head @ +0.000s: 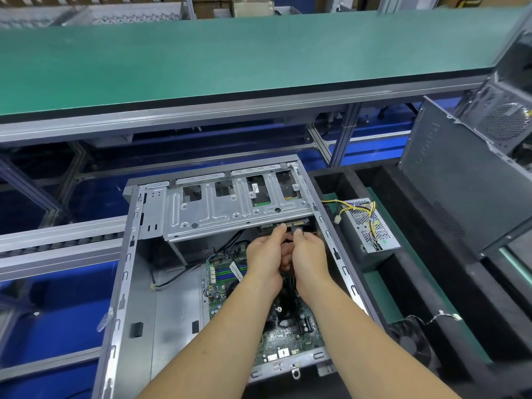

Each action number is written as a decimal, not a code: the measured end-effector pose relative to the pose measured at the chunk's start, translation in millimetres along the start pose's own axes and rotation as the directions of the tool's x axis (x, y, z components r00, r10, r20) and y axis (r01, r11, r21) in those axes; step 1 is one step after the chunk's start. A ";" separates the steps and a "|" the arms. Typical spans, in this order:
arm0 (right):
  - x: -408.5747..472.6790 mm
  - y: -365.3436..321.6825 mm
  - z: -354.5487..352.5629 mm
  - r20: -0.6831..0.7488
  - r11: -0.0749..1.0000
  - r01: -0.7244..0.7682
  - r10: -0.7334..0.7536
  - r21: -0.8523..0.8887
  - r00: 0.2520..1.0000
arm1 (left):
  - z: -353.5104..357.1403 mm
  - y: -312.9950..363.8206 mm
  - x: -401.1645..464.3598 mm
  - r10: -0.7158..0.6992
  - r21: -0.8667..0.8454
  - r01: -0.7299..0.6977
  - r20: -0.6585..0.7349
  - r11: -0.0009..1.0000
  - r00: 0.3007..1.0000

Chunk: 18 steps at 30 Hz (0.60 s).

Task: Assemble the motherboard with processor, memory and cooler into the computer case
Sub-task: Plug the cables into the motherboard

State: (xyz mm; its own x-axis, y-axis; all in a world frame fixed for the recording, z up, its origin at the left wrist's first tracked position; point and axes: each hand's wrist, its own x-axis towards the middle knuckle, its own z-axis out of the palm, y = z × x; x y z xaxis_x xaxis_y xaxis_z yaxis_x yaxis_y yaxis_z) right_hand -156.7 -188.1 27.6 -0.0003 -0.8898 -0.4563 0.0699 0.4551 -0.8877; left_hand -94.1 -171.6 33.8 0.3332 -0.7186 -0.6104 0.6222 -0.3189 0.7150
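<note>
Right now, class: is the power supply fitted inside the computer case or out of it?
Out. The power supply lies beside the computer case, outside its right wall.

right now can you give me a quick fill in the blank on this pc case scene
1. Both hands work at a connector under the drive ____.
2. The motherboard lies ____ the open case.
3. The loose power supply sits to the ____ of the case.

Missing words: cage; inside; right

Left grip (266, 254) and right grip (309, 256) together, fingers curled.
</note>
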 end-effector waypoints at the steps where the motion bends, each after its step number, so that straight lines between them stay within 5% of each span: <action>1: 0.0 -0.1 -0.1 -0.005 1.000 0.010 -0.010 0.004 1.000 | -0.1 -0.5 0.7 0.002 -0.008 -0.002 -0.001 1.000 1.000; 18: -0.9 -2.0 -3.8 -0.042 0.995 0.039 -0.043 -0.093 0.998 | 0.2 0.8 0.7 0.027 0.000 -0.027 -0.033 1.000 0.999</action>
State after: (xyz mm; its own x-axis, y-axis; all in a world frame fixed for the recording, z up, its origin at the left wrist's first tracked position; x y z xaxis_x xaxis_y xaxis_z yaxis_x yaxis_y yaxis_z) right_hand -160.7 -188.1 29.5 -0.0447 -0.9063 -0.4203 -0.0231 0.4215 -0.9065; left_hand -93.5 -172.5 34.0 0.3730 -0.7062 -0.6018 0.6128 -0.2995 0.7313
